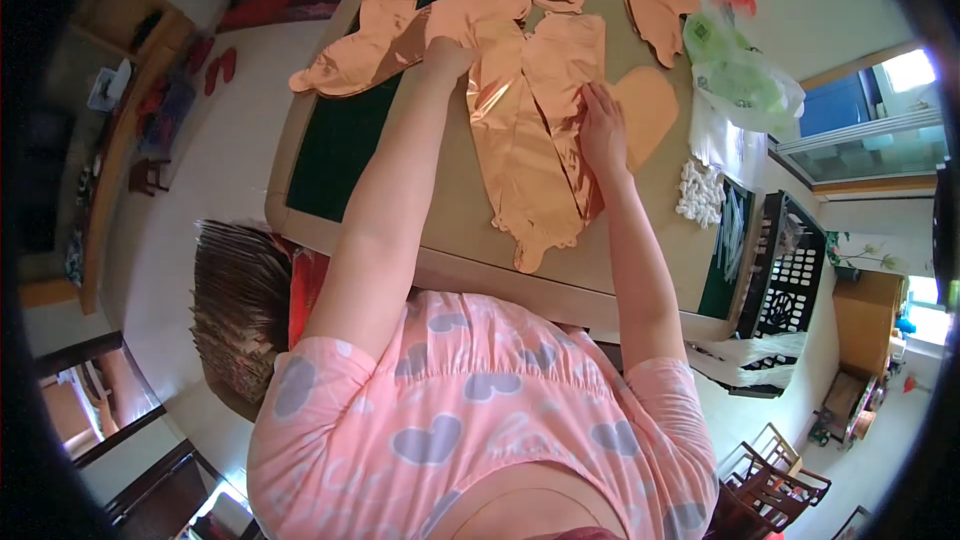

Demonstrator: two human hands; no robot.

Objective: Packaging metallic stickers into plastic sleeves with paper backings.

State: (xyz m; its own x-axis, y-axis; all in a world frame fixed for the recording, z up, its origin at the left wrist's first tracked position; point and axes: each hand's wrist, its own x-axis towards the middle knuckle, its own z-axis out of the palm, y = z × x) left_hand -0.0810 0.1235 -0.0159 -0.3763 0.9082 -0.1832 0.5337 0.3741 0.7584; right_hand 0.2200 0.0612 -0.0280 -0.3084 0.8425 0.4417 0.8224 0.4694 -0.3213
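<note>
Copper-pink foil balloons (500, 140), flat and uninflated, lie overlapped on the table. My left hand (452, 52) reaches to the far part of the foil, and its fingers are hidden or blend with the shiny sheet there. Pressed flat against the right edge of the nearest balloon is my right hand (603, 130), fingers stretched out. A rounded foil lobe (648, 120) shows just to the right of that hand. More foil pieces (365, 45) spread toward the far left, and another foil shape (655, 0) lies at the far right.
The table (450, 230) has a tan board over dark green. To the right are clear and green plastic bags (735, 70), a pile of small white pieces (700, 192), thin pale sticks (732, 230) and a black crate (790, 280). Stacked cardboard (235, 310) stands at the near left.
</note>
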